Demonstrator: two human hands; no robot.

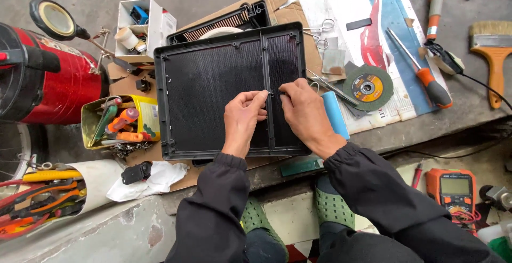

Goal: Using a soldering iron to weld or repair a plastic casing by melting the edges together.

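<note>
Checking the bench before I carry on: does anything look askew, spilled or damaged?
Nothing looks broken or spilled. The black rectangular mesh panel lies slightly askew on torn brown cardboard, overhanging the ledge; the left hand and right hand pinch at its centre rib.

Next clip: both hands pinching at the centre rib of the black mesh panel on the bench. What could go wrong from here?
1. The black mesh panel overhangs the bench edge toward the person; pressing at the rib where the left hand and right hand pinch might tip or slide it.
2. Whatever the fingertips pinch is too small to make out; if dropped, it could vanish among the clutter.
3. The blue roll beside the right wrist could get knocked off.
</note>
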